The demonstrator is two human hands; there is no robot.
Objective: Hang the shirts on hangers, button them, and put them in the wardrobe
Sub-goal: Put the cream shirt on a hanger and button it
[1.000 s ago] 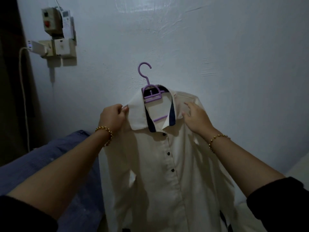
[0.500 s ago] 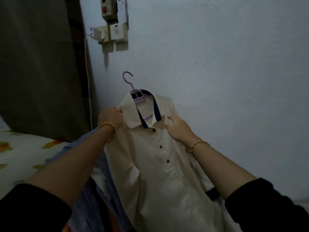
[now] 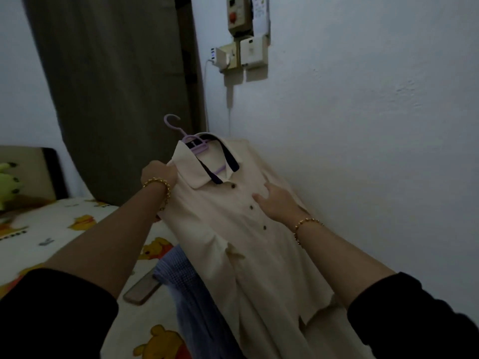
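A cream shirt with dark buttons and a dark-lined collar hangs on a purple hanger, tilted to the left in the air. My left hand grips the shirt's left shoulder beside the collar. My right hand lies flat on the shirt's chest, fingers spread, next to the buttoned placket. The hanger's hook sticks up free above the collar. A blue shirt lies on the bed under the cream one.
A bed with a cartoon-bear sheet lies below left, a phone on it. A dark curtain hangs behind. Switch boxes and a charger sit on the white wall at right. A green plush toy is at far left.
The view has swung left, bringing the bed and curtain into sight. The shirt on its hanger now tilts left, and my right hand has slid from the shoulder down to the chest.
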